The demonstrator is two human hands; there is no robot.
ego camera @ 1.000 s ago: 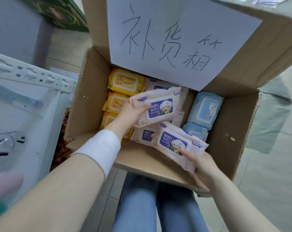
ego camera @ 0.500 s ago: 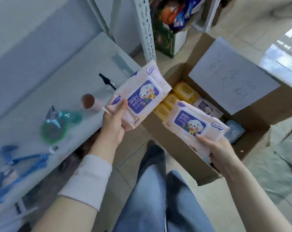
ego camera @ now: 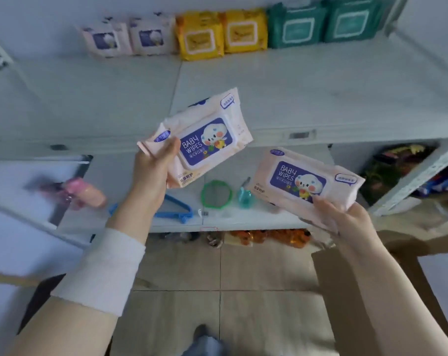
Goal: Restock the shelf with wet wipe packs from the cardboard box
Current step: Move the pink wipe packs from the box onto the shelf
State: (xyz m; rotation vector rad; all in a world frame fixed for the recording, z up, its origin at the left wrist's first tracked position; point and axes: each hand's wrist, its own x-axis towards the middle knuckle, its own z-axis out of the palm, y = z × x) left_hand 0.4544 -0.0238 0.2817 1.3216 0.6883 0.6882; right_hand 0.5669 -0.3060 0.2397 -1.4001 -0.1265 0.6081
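My left hand (ego camera: 153, 173) grips a pink baby wipes pack (ego camera: 207, 134) by its left end, tilted, in front of the white shelf (ego camera: 294, 98). My right hand (ego camera: 346, 217) holds a second pink baby wipes pack (ego camera: 302, 183) by its lower edge, lower and to the right. At the back of the shelf stand two pink packs (ego camera: 127, 38), two yellow packs (ego camera: 222, 33) and two teal packs (ego camera: 325, 23) in a row. A corner of the cardboard box (ego camera: 359, 291) shows at the lower right.
On the lower shelf board (ego camera: 243, 217) lie a pink bottle (ego camera: 86, 191), a blue hanger (ego camera: 174, 209), a green ring (ego camera: 216, 194) and a small teal item (ego camera: 244, 197). A perforated white upright (ego camera: 418, 178) stands at the right. Tiled floor (ego camera: 217, 291) below.
The view swung from the box to the shelf. Both hands lifted their pink packs out of the box and carried them up in front of the shelf.
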